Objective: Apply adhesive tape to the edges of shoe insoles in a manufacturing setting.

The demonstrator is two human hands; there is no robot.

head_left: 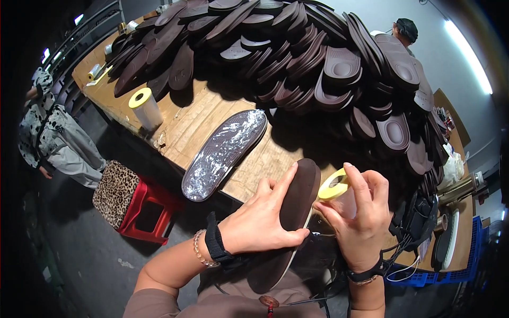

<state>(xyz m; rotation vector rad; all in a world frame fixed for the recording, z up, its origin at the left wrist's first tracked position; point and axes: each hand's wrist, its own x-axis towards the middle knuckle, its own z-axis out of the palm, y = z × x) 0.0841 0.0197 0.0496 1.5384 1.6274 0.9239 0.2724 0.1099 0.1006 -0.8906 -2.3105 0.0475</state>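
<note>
My left hand (253,221) grips a dark brown shoe sole (298,200) by its edges, the thumb on the near side and the fingers across the far side. The sole is tilted above my lap. In my right hand (365,225) is a roll of clear film (347,202) with a yellow core ring, held close against the sole's right edge. Whether film stretches between them is hard to make out. On the wooden table (185,119) ahead lies another sole (225,153), its patterned face covered in shiny clear film.
A large heap of brown soles (297,53) covers the table's far side. A second film roll (146,110) stands left. A red stool (151,209) with a leopard-print cover is left; a person (61,135) stands beyond. Cables and a black bag (419,214) are right, near blue crates (477,249).
</note>
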